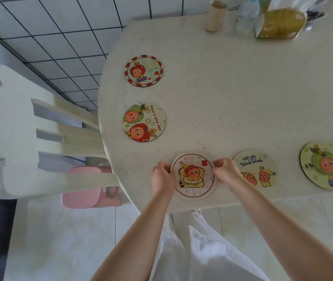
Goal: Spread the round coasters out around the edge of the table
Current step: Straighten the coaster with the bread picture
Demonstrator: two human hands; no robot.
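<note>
The person's left hand [162, 177] and right hand [225, 173] are curled narrowly on opposite sides of a round pale pink coaster printed with a toast character [193, 176], fingertips pinching its rim. The coaster sits near the edge of the white speckled table [232, 98] closest to the person; whether it lies flat on the surface or is lifted slightly cannot be told from this angle.

Just right of it, partly under the right wrist, lies a round cream coaster lettered "we are" with two small crowned characters [258, 169]. Further right, well apart, is a round yellow-green coaster with a dark rim [326, 165]. Along the table's left edge sit a round coaster reading "Have a nice day" with two fruit-headed characters [144, 122] and, beyond it, a round coaster with a red scalloped border [143, 71].

At the far side of the table stand a cardboard tube [216, 16], a clear plastic bottle with a blue cap [247, 14] and a yellow-green carton [279, 24]. A white slatted chair [39, 128] is pushed in at the left, with a pink stool [90, 187] below it.
</note>
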